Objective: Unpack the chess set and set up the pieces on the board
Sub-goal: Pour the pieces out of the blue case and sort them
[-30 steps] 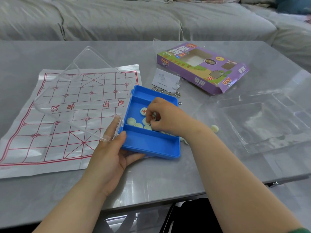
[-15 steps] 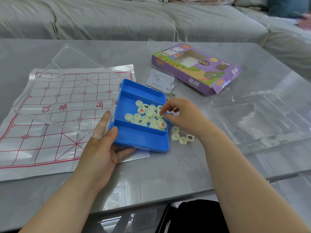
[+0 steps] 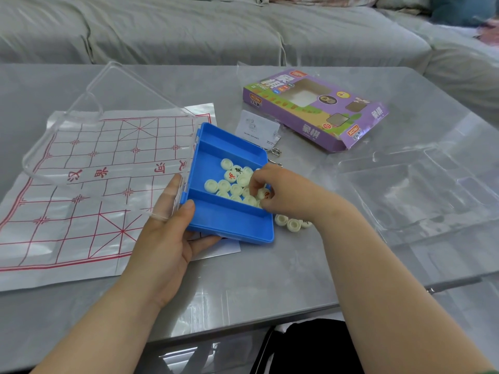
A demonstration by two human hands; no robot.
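**Head view: right hand [image 3: 286, 195] was in the tray, left hand [image 3: 167, 238] held the tray**

Right hand reached in from the right, fingers curled down into the pile and pinching a red-marked disc [image 3: 266, 195] between thumb and fingertips. Exact contact was partly hidden by the knuckles. Left hand gripped the near-left corner of the blue plastic three-compartment tray [image 3: 229, 225], thumb over the rim and fingers underneath. Its index finger lay along the left side, seen through the clear plastic hinged lid [image 3: 108, 125], which stood open to the left and tilted up over the board.

Cream round chess pieces [image 3: 232, 182] sat bunched in the middle compartment, mostly blank side up; one showed a red character and one a black. Three loose cream discs [image 3: 293, 224] lay on the table just right of the tray, touching one another and partly under the right wrist.

The tray's left part overlapped the right edge of the white paper board sheet with a red grid [image 3: 81, 184], which lay flat with no pieces on it. Behind the tray were a small white leaflet [image 3: 256, 128] and metal rings [image 3: 275, 151]. Farther back right was a purple cardboard game box [image 3: 316, 112]. A clear plastic blister insert [image 3: 405, 190] lay at right. All sat on the grey glossy table [image 3: 270, 279], with a grey sofa [image 3: 189, 28] beyond.
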